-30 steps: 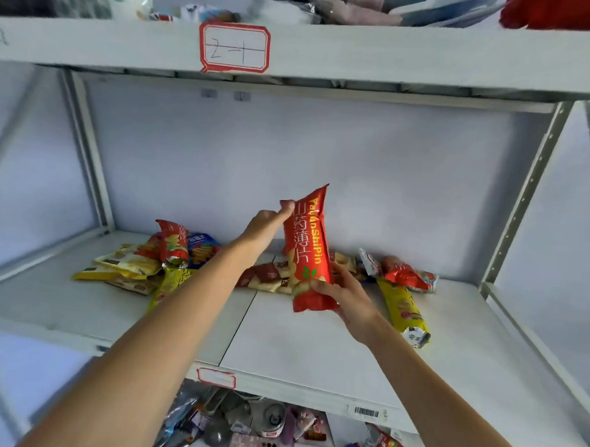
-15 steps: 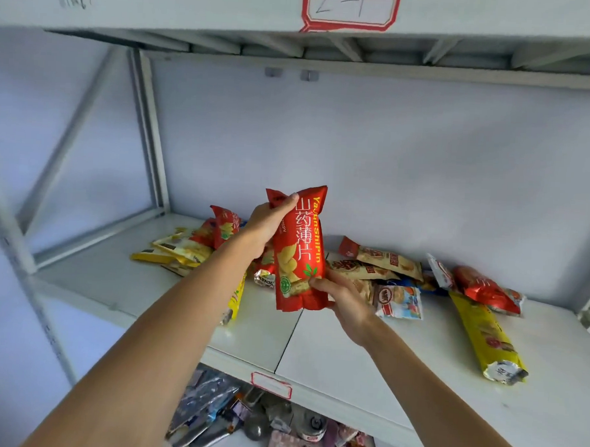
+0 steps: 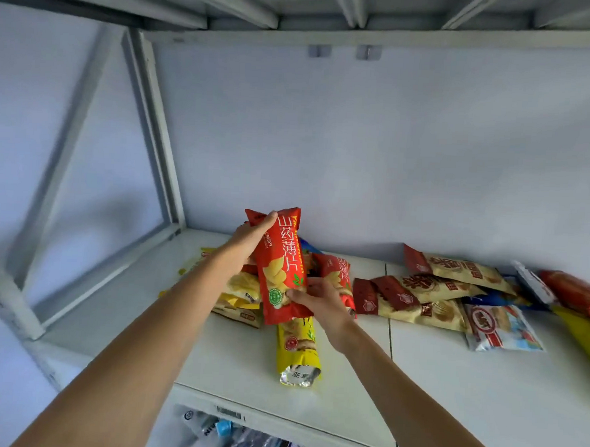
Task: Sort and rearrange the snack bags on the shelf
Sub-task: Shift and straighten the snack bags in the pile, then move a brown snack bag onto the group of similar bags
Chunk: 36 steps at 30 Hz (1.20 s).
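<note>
A tall red snack bag point(image 3: 281, 263) with white characters stands upright above the left pile on the white shelf point(image 3: 482, 397). My left hand point(image 3: 252, 234) grips its top edge and my right hand point(image 3: 317, 298) holds its lower right side. Behind it lies a second red bag point(image 3: 337, 270). Below it a yellow bag point(image 3: 299, 350) lies lengthwise, its silver end toward me. Yellow bags point(image 3: 240, 292) sit under my left wrist.
Several beige-and-maroon bags point(image 3: 426, 295) and a white-and-red pack point(image 3: 500, 328) lie at centre right; a red bag point(image 3: 577, 292) and a yellow one point(image 3: 588, 336) reach the right edge. The grey frame post point(image 3: 158, 130) stands at left. Clutter fills the lower shelf point(image 3: 241, 439).
Both hands carried the red bag left and down toward the left pile. My view swung left and lower, so the upper shelf label left the frame.
</note>
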### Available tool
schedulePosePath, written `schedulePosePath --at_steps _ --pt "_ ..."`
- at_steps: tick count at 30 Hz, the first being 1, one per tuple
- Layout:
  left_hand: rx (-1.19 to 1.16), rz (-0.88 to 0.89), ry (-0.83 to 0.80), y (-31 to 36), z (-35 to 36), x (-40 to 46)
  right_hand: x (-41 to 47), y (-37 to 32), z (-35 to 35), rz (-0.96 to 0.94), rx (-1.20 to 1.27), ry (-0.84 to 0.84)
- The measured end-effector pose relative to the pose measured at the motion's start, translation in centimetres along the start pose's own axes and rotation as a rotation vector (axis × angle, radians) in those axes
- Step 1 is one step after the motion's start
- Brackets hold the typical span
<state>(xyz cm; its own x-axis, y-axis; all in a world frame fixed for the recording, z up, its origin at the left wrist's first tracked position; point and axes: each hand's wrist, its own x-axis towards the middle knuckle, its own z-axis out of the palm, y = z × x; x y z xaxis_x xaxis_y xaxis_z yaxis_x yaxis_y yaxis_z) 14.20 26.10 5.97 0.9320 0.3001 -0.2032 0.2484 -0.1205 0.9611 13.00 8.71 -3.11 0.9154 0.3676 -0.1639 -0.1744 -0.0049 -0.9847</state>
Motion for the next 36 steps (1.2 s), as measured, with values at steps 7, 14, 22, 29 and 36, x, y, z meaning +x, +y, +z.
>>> schedulePosePath --at_steps 7,14,22,29,36 --pt "0.248 0.129 0.116 -2.7 -6.5 3.4 5.2 -1.3 6.7 -0.019 -0.130 0.122" --pt "1.034 0.220 0.103 -7.1 -8.8 5.2 5.8 -1.7 4.1 -0.177 -1.294 0.166" --pt "1.303 0.498 -0.035 -0.9 -3.1 5.0 3.4 -3.5 -6.4 -0.117 -1.482 0.273" --pt "1.380 0.712 -0.158 0.4 7.2 3.7 0.1 -2.6 -15.2 -0.013 -1.509 0.296" --pt "1.386 0.742 -0.217 0.4 16.5 1.8 -1.1 -2.1 -24.1 0.011 -1.574 0.226"
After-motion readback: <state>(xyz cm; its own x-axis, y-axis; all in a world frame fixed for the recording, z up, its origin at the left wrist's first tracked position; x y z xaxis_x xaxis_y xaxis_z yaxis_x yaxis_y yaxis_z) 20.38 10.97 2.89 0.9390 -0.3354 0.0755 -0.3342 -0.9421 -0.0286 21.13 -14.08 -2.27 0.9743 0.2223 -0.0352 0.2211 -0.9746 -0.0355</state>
